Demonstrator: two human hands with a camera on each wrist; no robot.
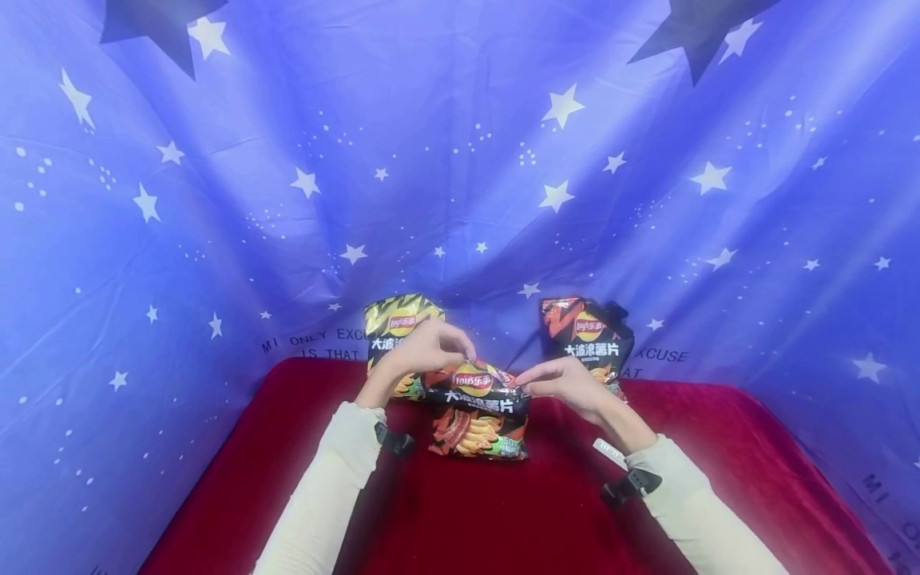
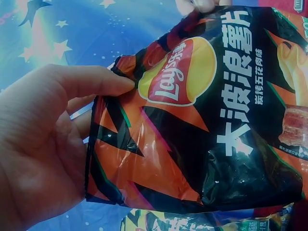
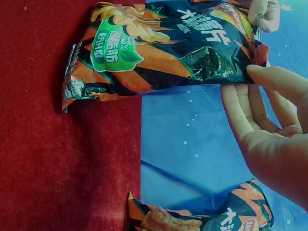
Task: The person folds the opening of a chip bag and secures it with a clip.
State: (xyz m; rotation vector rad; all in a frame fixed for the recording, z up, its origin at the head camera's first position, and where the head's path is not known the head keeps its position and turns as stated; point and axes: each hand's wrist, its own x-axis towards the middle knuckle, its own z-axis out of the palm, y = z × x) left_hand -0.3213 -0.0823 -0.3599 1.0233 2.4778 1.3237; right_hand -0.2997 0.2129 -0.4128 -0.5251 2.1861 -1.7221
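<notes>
Well, a glossy black-and-orange foil crisp bag held by its top edge

Both hands have it, over the middle of the red velvet-covered table, nearer the far edge than the near one; whether its bottom edge rests on the cloth, I can't tell. The left hand pinches the top edge inward of the left corner, thumb in front, fingers behind. The right hand clamps thumb and fingers on it close to the right corner. A yellow-and-black foil bag stands by the far edge, behind the left hand, and a second black-and-orange bag stands along that edge, to the right.

To hold it well, I'd keep both pinches level and on the crimped rim, since squeezing lower could crush the crisps. Sliding the left pinch outward should even the load, minding the yellow bag behind
</notes>
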